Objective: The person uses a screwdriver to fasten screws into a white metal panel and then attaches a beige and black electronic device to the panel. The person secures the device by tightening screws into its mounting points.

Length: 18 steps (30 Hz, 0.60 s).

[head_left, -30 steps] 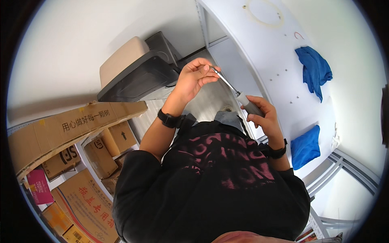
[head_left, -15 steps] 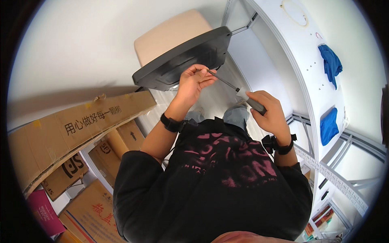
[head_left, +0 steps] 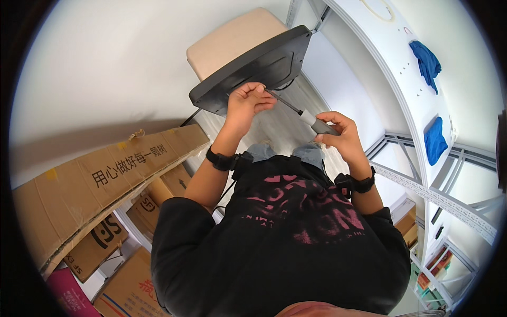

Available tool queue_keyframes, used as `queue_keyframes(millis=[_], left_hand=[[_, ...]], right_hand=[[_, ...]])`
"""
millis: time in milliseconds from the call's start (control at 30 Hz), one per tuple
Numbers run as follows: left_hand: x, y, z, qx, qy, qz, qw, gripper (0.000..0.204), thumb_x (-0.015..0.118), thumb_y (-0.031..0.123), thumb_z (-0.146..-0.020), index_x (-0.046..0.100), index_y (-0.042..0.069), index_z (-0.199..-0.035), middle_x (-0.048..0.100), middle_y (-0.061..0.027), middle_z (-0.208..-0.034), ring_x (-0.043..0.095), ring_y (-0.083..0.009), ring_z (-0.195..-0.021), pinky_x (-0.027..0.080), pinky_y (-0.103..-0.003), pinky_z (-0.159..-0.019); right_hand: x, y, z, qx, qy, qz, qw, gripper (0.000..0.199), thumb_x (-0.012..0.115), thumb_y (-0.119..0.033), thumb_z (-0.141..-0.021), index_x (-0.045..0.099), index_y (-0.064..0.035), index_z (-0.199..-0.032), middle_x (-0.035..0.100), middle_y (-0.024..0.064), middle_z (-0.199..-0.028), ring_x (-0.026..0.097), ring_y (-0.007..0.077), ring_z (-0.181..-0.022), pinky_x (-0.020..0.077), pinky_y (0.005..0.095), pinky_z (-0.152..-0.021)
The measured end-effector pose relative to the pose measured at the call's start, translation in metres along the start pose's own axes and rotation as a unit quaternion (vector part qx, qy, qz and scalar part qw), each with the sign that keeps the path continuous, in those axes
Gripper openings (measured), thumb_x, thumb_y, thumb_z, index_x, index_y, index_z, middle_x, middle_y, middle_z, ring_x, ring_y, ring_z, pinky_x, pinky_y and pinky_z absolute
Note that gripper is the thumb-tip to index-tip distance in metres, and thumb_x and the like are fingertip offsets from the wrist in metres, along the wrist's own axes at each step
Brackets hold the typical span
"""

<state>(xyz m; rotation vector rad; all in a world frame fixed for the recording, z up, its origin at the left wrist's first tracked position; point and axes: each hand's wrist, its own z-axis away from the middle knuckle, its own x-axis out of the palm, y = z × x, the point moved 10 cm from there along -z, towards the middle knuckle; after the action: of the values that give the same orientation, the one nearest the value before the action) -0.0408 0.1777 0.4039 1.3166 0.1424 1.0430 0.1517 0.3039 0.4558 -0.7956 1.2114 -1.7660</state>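
Note:
Between my two hands a screwdriver (head_left: 310,117) with a grey handle, whitish collar and thin dark shaft slants down to the right. My right hand (head_left: 340,138) holds the handle's rear end between thumb and fingers. At the far end of the shaft, the thumb and index finger of my left hand (head_left: 243,108) pinch the tip, the other fingers curled loosely. Whether a small part sits in that pinch is too small to tell. Just beyond the left hand, a tilted seat shows its black underside panel (head_left: 259,66) and its beige cushion (head_left: 237,39) behind.
On the left, a long cardboard box (head_left: 121,158) lies above other cartons (head_left: 95,245). A white panel (head_left: 401,68) in a metal frame curves along the right, with blue cloths (head_left: 435,140) on it. Grey wood-look floor (head_left: 272,124) shows between.
The whole view has shifted a little. The right hand's fingers have changed position on the screwdriver handle, now nearer its end. The left hand keeps its pinch at the tip.

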Motion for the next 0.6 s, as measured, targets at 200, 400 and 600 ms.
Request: queue_keyframes(millis=[200,400,600], left_hand=[[0.009,0.042,0.015,0.034,-0.006,-0.182,0.983,0.026,0.055,0.02,-0.093,0.058,-0.003,-0.104,0.066,-0.0105,-0.088,0.065,-0.0161,-0.075,0.053,-0.024,-0.065],[0.047,0.146,0.047,0.411,0.12,-0.589,0.685,0.04,0.077,0.011,-0.064,0.062,0.005,-0.101,0.062,-0.0087,-0.092,0.058,-0.0253,-0.08,0.047,-0.032,-0.067],[0.054,0.135,0.015,0.399,0.109,-0.683,0.602,0.047,0.078,0.015,-0.062,0.063,0.007,-0.106,0.057,-0.0093,-0.099,0.053,-0.0283,-0.089,0.043,-0.038,-0.078]], right_hand=[[-0.003,0.021,0.0,-0.057,0.062,-0.117,0.99,0.035,0.062,0.003,-0.078,0.055,0.0005,-0.113,0.064,0.0086,-0.099,0.064,0.014,-0.078,0.046,0.0223,-0.058],[0.014,0.012,-0.01,-0.098,0.099,-0.064,0.988,0.035,0.064,-0.002,-0.08,0.054,-0.0001,-0.114,0.063,0.008,-0.094,0.063,0.0124,-0.078,0.0486,0.0227,-0.059],[0.029,0.012,-0.014,-0.096,0.123,-0.05,0.986,0.036,0.066,-0.005,-0.079,0.055,-0.0019,-0.113,0.062,0.0061,-0.09,0.058,0.0095,-0.073,0.0493,0.023,-0.06]])
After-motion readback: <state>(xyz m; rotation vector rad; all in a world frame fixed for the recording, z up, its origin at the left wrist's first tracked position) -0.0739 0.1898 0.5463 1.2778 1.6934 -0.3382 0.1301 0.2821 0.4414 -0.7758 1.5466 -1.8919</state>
